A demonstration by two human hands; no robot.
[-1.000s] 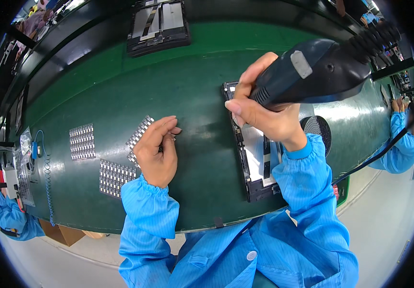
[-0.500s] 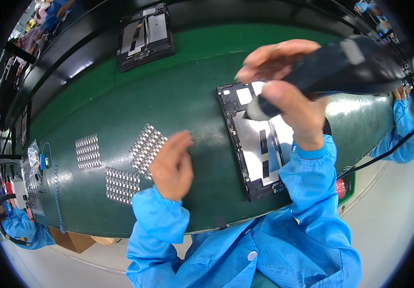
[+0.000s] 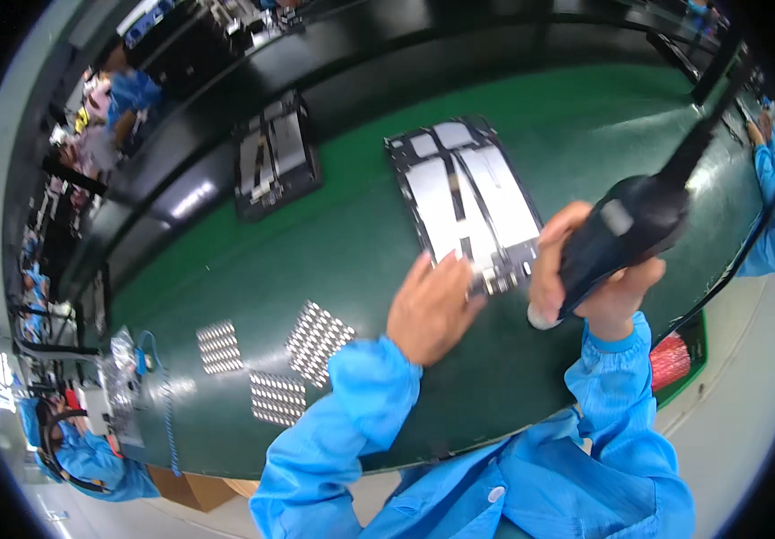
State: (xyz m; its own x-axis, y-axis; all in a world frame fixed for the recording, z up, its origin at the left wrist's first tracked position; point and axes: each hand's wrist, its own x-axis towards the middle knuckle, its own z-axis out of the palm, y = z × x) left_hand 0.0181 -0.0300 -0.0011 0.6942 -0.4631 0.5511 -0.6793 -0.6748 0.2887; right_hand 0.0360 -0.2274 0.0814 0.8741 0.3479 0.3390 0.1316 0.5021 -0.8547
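My right hand is wrapped round a thick black corded power tool with a pale nose pointing down towards the table. Its exact kind is not clear. Further in, an opened tablet lies face down, its inside showing large silvery-white battery panels and dark ribbon cables. The fingers of my left hand are stretched out at the tablet's near left corner, seemingly touching its edge. That hand partly hides the corner. Left of it lie small panels of white square parts: a tilted one and two others.
A second opened tablet stands by the dark rail at the back of the green table. Coiled blue cord and clear plastic bags lie at the left. Red wrapped material sits in a green bin at right. Other people are on both sides.
The tablet has slid away from me towards the back of the table. My left hand has moved from the small panels to its near edge. The tool has swung back off the tablet.
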